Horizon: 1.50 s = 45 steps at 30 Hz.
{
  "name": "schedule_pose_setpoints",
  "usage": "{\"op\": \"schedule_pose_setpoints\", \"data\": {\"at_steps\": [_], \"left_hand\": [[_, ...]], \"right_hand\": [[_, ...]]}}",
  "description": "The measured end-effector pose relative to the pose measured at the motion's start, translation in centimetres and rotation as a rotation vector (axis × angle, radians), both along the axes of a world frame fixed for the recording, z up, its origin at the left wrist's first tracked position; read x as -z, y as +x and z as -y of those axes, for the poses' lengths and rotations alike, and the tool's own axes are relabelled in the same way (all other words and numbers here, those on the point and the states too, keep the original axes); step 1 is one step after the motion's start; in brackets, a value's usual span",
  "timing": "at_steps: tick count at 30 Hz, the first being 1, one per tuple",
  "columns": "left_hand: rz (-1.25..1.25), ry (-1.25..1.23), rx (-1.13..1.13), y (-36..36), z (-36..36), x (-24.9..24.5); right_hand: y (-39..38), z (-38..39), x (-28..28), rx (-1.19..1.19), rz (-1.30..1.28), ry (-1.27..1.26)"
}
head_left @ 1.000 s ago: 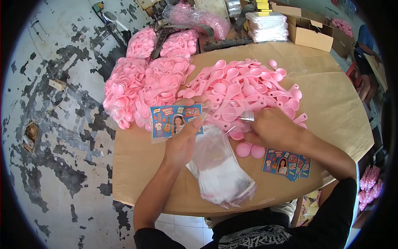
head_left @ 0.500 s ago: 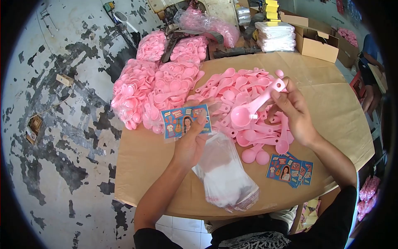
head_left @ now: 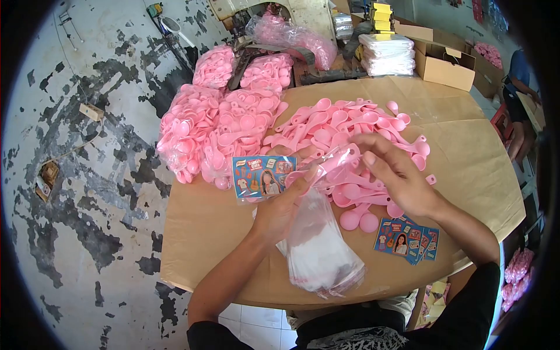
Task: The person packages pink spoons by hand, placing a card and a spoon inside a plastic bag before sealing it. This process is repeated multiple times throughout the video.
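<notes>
Paper-covered table (head_left: pixel 478 169) under a scoop heap (head_left: pixel 350 119) — left hand (head_left: pixel 280 210) gripping a carded bag (head_left: pixel 262 178), right hand (head_left: pixel 399 178) pinching one scoop (head_left: pixel 337 161) at the bag's mouth — spare cards (head_left: pixel 408 236) nearby.

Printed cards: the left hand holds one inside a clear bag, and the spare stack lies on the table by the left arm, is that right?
Not quite. The left hand does hold a printed card inside a clear bag, but the spare stack lies on the table by the right arm, near the right hand. The head view shows it.
</notes>
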<state>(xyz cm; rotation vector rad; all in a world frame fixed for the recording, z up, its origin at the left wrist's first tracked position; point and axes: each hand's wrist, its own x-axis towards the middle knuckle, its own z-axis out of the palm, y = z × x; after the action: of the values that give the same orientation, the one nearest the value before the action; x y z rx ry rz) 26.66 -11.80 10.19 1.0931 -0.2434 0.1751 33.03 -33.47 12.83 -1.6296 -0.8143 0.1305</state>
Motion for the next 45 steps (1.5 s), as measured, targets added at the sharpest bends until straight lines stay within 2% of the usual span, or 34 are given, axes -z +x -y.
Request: {"op": "schedule_pose_setpoints", "data": {"at_steps": [1, 3, 5, 6, 9, 11, 13, 15, 18, 19, 21, 23, 24, 25, 27, 28, 30, 33, 35, 36, 38, 39, 41, 42, 44, 45], "left_hand": [[0.013, 0.042, 0.0, 0.1, -0.2, 0.2], [0.032, 0.122, 0.005, 0.4, -0.3, 0.8], [-0.038, 0.204, 0.052, 0.0, 0.2, 0.4], [-0.075, 0.247, 0.077, -0.3, 0.4, 0.2], [-0.096, 0.224, 0.098, -0.7, 0.6, 0.3], [-0.22, 0.205, 0.074, -1.1, 0.5, 0.2], [-0.228, 0.169, 0.095, -1.2, 0.3, 0.7], [-0.12, 0.12, 0.165, -0.6, 0.1, 1.7], [-0.028, 0.031, 0.294, -0.3, 0.4, 1.1], [0.003, 0.005, 0.324, -0.1, 0.4, 0.8], [0.073, -0.031, 0.353, 0.4, 0.3, 0.1], [0.107, 0.09, 0.234, 0.5, 0.3, -0.2], [0.123, 0.152, 0.177, 0.5, 0.4, -0.3], [0.12, 0.182, 0.171, 0.5, 0.6, -0.5], [0.102, 0.262, 0.171, 0.1, 0.7, -0.6], [0.143, 0.39, 0.166, -0.2, 0.9, -0.7], [0.239, 0.632, 0.153, -1.0, 1.8, -0.8], [0.259, 0.937, 0.283, -3.1, 4.3, -2.6], [0.187, 0.99, 0.312, -4.2, 5.7, -2.1], [0.151, 1.011, 0.323, -4.6, 6.2, -1.7], [-0.053, 0.825, 0.392, -4.4, 6.2, -0.6], [-0.152, 0.727, 0.421, -4.4, 6.2, -0.3], [-0.146, 0.574, 0.457, -4.5, 6.3, -0.3], [-0.14, 0.497, 0.475, -4.5, 6.4, -0.4], [-0.157, 0.583, 0.549, -4.4, 6.4, -1.5], [-0.169, 0.627, 0.586, -4.4, 6.4, -1.8]], "right_hand": [[0.0, -0.2, 0.0, 0.026, 0.074, 0.047], [-0.2, 0.0, -0.4, 0.021, 0.178, -0.046], [-0.4, 0.7, -1.6, -0.038, 0.242, -0.322], [-0.3, 0.5, -0.6, -0.022, 0.337, -0.267], [-0.3, 0.2, 0.1, -0.04, 0.298, -0.214], [-0.1, 0.3, -0.3, 0.009, 0.247, -0.133], [0.2, 0.5, -0.9, 0.053, 0.202, -0.068], [0.3, 1.0, -1.8, 0.099, 0.163, -0.018], [0.1, 2.6, -4.6, 0.22, 0.47, -0.026], [-0.1, 3.4, -5.7, 0.375, 0.44, 0.07], [-0.6, 6.7, -8.6, 0.421, 0.481, 0.123], [-1.3, 8.8, -10.6, 0.348, 0.581, -0.081], [-1.9, 9.4, -10.7, 0.388, 0.6, -0.236], [-2.3, 9.7, -10.8, 0.412, 0.611, -0.286], [-3.1, 9.7, -10.9, 0.466, 0.602, -0.134], [-3.3, 9.3, -10.9, 0.471, 0.589, -0.109], [-4.2, 8.5, -10.9, 0.303, 0.494, -0.234], [-3.8, 6.0, -9.0, 0.071, 0.449, -0.286], [-3.5, 4.5, -7.6, -0.016, 0.405, -0.284], [-3.1, 4.0, -6.9, 0.012, 0.462, -0.237], [-1.9, 3.0, -5.5, 0.139, 0.66, -0.089], [-1.7, 2.9, -5.6, 0.158, 0.67, -0.08], [-1.4, 2.8, -5.7, 0.195, 0.689, -0.062], [-1.8, 3.1, -5.7, 0.108, 0.523, -0.133], [-2.5, 3.8, -7.5, -0.102, 0.074, -0.356], [-2.2, 3.8, -7.3, -0.113, 0.138, -0.358]]}}
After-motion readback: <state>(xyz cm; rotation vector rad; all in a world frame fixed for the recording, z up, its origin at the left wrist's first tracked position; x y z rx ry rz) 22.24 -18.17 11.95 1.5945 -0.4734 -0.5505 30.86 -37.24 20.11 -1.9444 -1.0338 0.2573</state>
